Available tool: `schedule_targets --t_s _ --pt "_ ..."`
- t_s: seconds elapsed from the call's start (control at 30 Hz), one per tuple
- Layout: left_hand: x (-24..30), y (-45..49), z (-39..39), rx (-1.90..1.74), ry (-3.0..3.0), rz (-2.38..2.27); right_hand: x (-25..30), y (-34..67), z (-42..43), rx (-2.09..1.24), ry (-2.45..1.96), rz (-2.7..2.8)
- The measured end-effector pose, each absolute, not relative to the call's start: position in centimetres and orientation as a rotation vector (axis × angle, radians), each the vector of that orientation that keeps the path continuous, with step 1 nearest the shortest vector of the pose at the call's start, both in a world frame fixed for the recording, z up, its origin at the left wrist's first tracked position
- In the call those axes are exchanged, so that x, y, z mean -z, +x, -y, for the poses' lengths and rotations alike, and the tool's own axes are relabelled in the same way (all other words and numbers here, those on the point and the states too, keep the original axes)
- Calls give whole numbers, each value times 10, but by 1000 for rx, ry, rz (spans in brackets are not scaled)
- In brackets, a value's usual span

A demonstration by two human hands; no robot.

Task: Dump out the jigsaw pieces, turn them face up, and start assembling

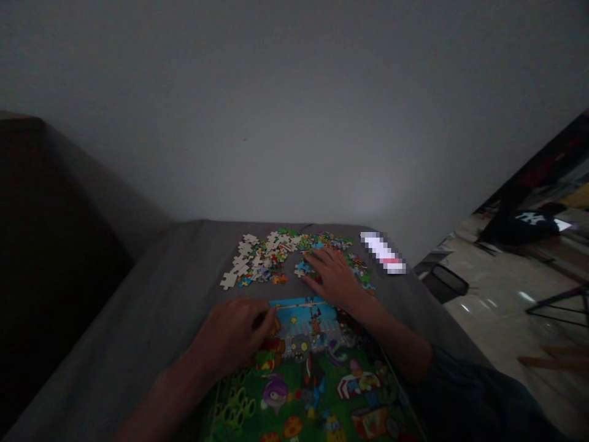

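Observation:
A cartoon picture board with a zombie and plants in green and blue lies directly in front of me. At its upper left edge, my left hand rests with the fingers curled and the thumb against them. Whatever those fingers hold, if anything, is hidden. Beyond the board is a spread of jigsaw pieces, some showing pale backs, others coloured faces. My right hand lies over the right part of this spread, fingers stretched out on the pieces, with a few blue ones beside the fingertips.
A lit phone, blurred out, lies right of the pieces. Grey cloth covers the surface, which meets a pale wall. A dark piece of furniture stands at left. At right are a tiled floor and a dark chair-like frame.

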State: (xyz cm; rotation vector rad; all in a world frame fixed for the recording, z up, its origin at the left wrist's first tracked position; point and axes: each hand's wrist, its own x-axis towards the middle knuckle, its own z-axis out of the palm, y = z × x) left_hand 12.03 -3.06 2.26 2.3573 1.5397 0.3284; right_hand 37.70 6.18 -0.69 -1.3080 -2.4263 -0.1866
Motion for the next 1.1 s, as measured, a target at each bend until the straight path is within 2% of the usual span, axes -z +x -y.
schedule_targets --t_s 0.27,0.5,0.87,1.1 --pt "-24 121 32 -373 2391 -1509 7 368 -69 14 -1143 2495" --pt "-27 121 33 -353 2389 -1495 -1 380 -87 -90 -1302 2333" --pt "-25 122 34 -411 2423 -1459 -24 401 -97 14 -1335 2454" --pt "-21 124 36 -412 2457 -1428 -32 367 -154 -22 -1365 2532"
